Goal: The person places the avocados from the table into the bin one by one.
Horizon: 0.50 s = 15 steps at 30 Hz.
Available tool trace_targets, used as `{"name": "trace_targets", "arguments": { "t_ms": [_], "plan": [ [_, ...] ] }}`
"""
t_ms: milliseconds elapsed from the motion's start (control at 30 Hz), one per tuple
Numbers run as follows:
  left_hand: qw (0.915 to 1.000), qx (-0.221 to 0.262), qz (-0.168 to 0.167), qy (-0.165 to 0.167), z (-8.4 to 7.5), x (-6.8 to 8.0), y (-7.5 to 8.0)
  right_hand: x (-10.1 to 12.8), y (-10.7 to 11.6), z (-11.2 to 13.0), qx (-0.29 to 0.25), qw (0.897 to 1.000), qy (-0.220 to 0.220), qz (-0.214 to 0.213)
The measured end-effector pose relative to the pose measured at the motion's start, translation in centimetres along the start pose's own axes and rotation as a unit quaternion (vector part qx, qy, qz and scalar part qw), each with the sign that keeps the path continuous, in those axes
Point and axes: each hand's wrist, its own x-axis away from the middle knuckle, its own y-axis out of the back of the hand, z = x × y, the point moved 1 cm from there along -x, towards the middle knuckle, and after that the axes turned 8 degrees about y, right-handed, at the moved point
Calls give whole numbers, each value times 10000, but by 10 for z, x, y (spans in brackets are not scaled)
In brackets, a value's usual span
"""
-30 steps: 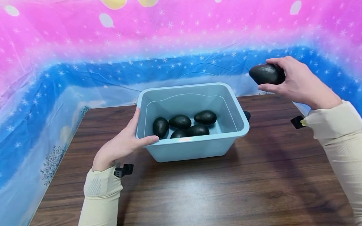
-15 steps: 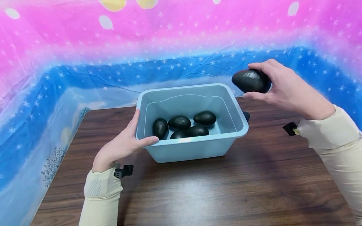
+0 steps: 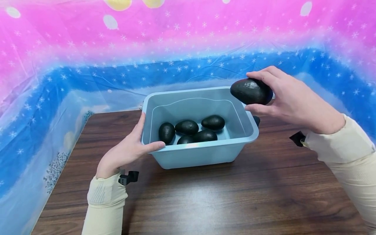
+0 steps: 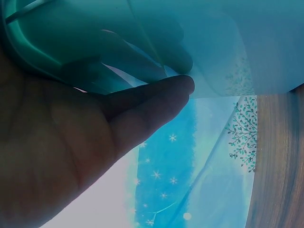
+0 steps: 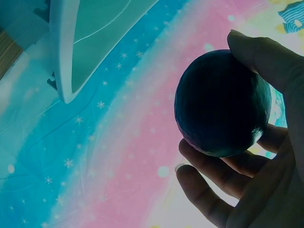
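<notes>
My right hand [image 3: 296, 101] grips a black avocado [image 3: 252, 92] between thumb and fingers, over the right rear corner of a light blue plastic bin [image 3: 196, 156]. In the right wrist view the avocado [image 5: 221, 104] appears end-on, with the thumb on one side and fingers on the other. My left hand [image 3: 126, 150] holds the bin's left front corner, its thumb lying along the front rim. Against the outer wall its fingers [image 4: 147, 107] stretch out in the left wrist view. Several black avocados [image 3: 187, 127] lie on the bin's floor, some partly hidden behind the front rim.
The bin stands on a dark wood table [image 3: 223, 199]. Beyond its right rim a dark rounded thing [image 3: 257, 120] shows, mostly hidden. A pink and blue snowflake-patterned cloth [image 3: 176, 62] surrounds the table at the back and sides.
My right hand has come left and slightly down with the avocado, from out past the bin's right side to over its right rear corner. The left hand and bin have stayed put.
</notes>
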Motion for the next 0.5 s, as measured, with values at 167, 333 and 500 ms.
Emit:
{"name": "trace_targets", "arguments": {
  "t_ms": [167,333,500],
  "plan": [
    [10000,-2,-17,-25,1,-1,0,-2,-4,6,100,9994,302,-108],
    [10000,9,-18,-27,1,-1,0,-5,-6,10,207,9982,533,-205],
    [10000,81,-41,9,1,-1,0,-7,-7,15,244,9965,752,-273]
  ]
}}
